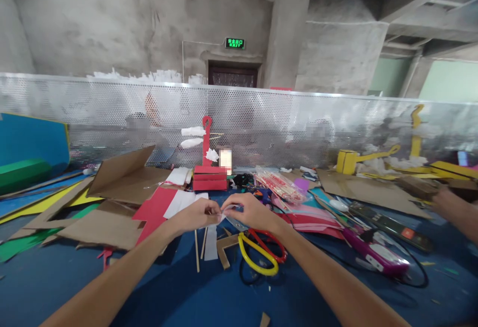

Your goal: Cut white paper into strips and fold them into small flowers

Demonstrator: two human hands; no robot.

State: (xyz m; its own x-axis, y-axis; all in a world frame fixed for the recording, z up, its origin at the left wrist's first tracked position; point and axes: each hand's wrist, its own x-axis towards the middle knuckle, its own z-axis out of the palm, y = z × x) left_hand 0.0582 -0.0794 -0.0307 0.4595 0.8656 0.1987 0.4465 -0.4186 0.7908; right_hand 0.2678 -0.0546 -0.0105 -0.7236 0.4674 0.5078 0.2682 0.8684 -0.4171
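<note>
My left hand and my right hand meet over the blue table. Both have their fingers pinched on a small piece of white paper, partly hidden by the fingertips. Just below them lie a white paper strip and two thin wooden sticks. To the right of these is a bent scrap of cardboard. Scissors with red and yellow handles rest under my right wrist. Behind the hands stands a red paper box with a red upright strip bearing white paper pieces.
Brown cardboard sheets and red paper lie left. A bag of sticks, a purple glue gun with a cord and a dark device lie right. Another person's hand shows at far right. A perforated metal screen runs behind.
</note>
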